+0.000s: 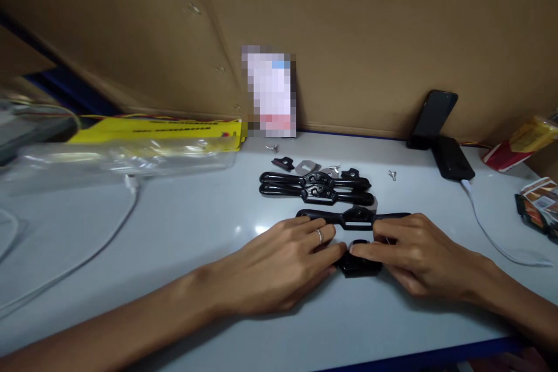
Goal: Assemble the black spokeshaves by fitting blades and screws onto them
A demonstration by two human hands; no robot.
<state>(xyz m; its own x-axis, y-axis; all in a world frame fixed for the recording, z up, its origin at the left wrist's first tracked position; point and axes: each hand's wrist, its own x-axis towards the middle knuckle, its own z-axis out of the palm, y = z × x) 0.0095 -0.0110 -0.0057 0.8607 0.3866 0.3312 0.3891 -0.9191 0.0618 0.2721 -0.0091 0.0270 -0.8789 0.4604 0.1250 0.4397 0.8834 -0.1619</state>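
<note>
My left hand (290,261) and my right hand (418,253) meet at a black tool body (361,267) low on the table, each closed around one side of it. Both index fingers press near its middle, where a small dark piece shows; its ends are hidden by my hands. Just beyond lies a black two-handled tool (358,225), with my knuckles close to its handles. Farther back, two similar black tools (316,193) lie side by side. Behind them are flat metal blades (307,167), small black plates (283,163) and silver wing screws (392,175).
A phone (438,113) leans at the back right beside a black power bank (453,158) with a white cable. Clear plastic packaging (131,157) and a yellow sheet (161,129) lie at left. A pixelated card (272,93) stands against the brown wall. Packets (543,200) sit far right.
</note>
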